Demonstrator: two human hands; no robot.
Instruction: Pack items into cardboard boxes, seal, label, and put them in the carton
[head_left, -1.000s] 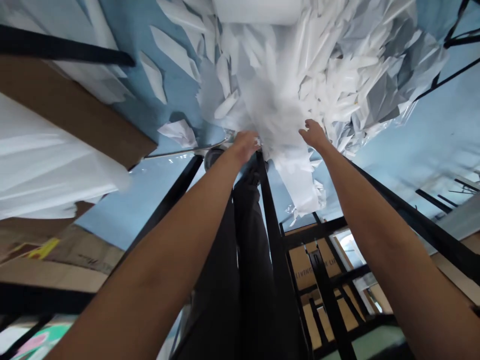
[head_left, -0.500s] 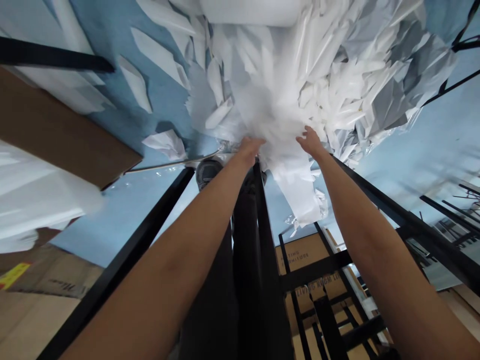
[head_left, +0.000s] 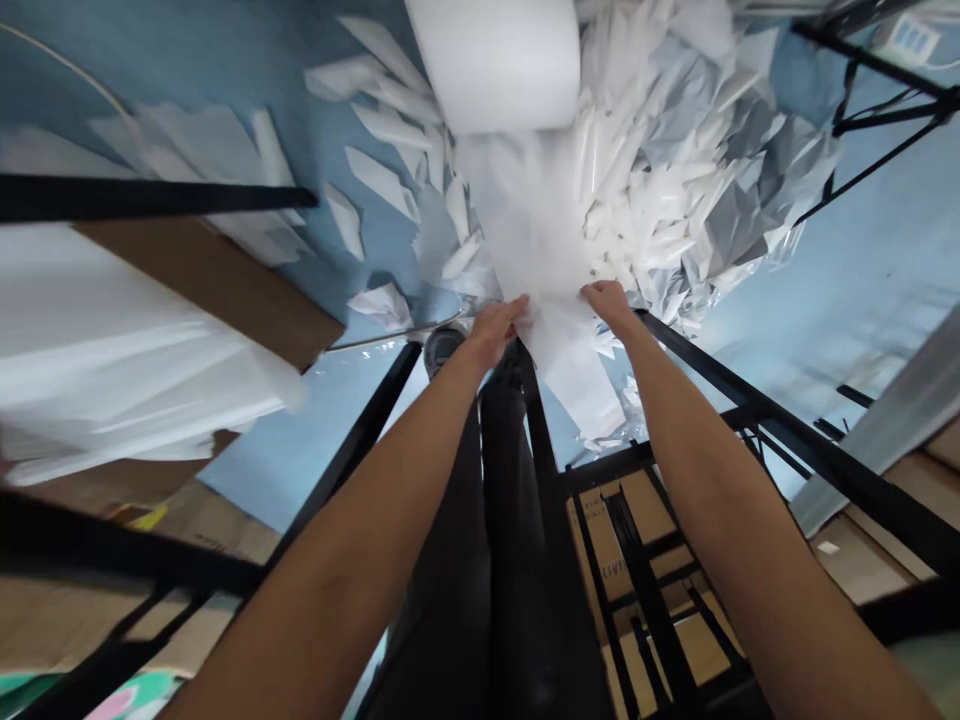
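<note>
two bare arms stretch straight down here, and both hands are on the same thing: the left hand has its fingers curled in and its thumb pressed onto the left edge of the white foam sheet, closed tight on it, while the right hand is clamped onto the right edge, fingers folded over, no gap showing. the sheet sits between the two hands, right at the middle of the view, a little blurred, and runs away from them up to the fat white roll lying on the blue floor at the top of the view; a loose tail of the same sheet trails below the hands, over the floor beside the black metal frame. right of the roll and touching the sheet sits a big heap of white scraps, with more slivers scattered on the floor to the left. just beside the left hand a grey shoe peeks out, and dark trousers fill the gap between the arms. off to the left, a stack of white sheets lies on brown cardboard under a black bar, well apart from the hands. lower right, printed cardboard boxes show through the frame
</note>
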